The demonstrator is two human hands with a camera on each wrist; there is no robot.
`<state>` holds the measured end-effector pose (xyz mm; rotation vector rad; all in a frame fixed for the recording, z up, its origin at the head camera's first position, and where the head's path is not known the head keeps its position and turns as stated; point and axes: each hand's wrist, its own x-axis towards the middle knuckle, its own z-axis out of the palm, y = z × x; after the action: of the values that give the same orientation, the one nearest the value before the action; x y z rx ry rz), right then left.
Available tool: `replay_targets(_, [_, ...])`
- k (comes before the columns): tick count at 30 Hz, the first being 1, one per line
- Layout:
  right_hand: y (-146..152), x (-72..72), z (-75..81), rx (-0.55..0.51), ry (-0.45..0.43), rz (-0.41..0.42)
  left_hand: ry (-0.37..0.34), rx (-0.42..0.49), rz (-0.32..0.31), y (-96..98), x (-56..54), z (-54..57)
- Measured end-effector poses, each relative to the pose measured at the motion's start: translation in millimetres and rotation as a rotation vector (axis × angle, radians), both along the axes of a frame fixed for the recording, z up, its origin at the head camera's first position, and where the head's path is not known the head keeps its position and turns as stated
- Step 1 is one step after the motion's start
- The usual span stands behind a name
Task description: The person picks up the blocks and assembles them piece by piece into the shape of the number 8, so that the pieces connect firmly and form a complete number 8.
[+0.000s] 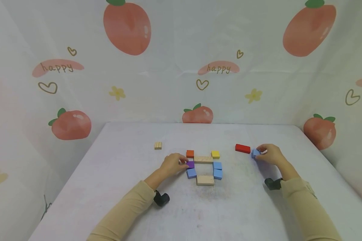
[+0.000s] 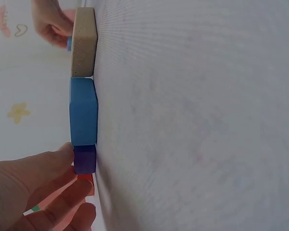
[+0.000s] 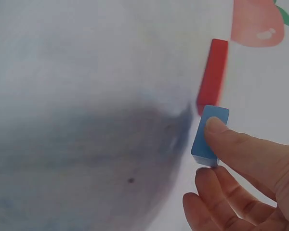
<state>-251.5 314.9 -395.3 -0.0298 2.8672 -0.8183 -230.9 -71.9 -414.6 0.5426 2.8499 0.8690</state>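
At the left side of a block outline, my left hand (image 1: 172, 164) has its thumb and forefinger at the purple block (image 1: 190, 164), gripping its outer end. The left wrist view shows the purple block (image 2: 85, 159) between a blue block (image 2: 84, 111) and an orange-red block (image 2: 86, 184). Off to the right, my right hand (image 1: 270, 154) pinches another blue block (image 1: 255, 153) between thumb and fingers. In the right wrist view the thumb lies across this blue block (image 3: 201, 141). Just beyond it is a long red block (image 3: 214, 74).
Two blue blocks form the outline's right side, below a yellow block (image 1: 215, 154). Plain wooden blocks span its far side (image 1: 203, 159) and near side (image 1: 205, 180). A small wooden block (image 1: 158, 145) lies farther back left. Behind the white table (image 1: 199, 214) hangs a printed cloth (image 1: 163, 83).
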Motion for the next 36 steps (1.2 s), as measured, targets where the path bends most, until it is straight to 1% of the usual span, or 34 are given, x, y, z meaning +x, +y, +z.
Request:
replay_targets(3, [-2.7,-0.9,3.4,-0.006,0.028,0.011,0.002,-0.002,0.001,0.1,-0.1,0.4])
replay_targets(8, [-11.9,-2.4,10.7,0.003,0.107,0.069,-0.013,0.001,0.011,0.4,1.0,2.5])
replay_targets(13, [-26.4,-6.1,15.9,-0.014,0.129,0.111,-0.023,0.001,0.017,0.7,1.5,3.7])
replay_targets(20, [-46.4,-13.8,14.9,-0.027,0.216,0.197,-0.022,0.001,0.019,1.1,1.5,4.1])
replay_targets(22, [-52.3,-15.9,14.2,-0.028,0.227,0.213,-0.018,-0.002,0.019,1.1,1.5,4.1])
replay_targets(24, [-58.3,-18.4,13.2,-0.022,0.222,0.215,-0.015,-0.004,0.019,1.1,1.7,4.3])
replay_targets(28, [-70.0,-23.0,11.2,-0.009,0.183,0.210,-0.012,-0.009,0.019,1.2,1.9,4.2])
replay_targets(36, [-87.1,-31.8,6.5,-0.008,0.107,0.195,-0.035,-0.005,0.028,1.7,2.4,4.0])
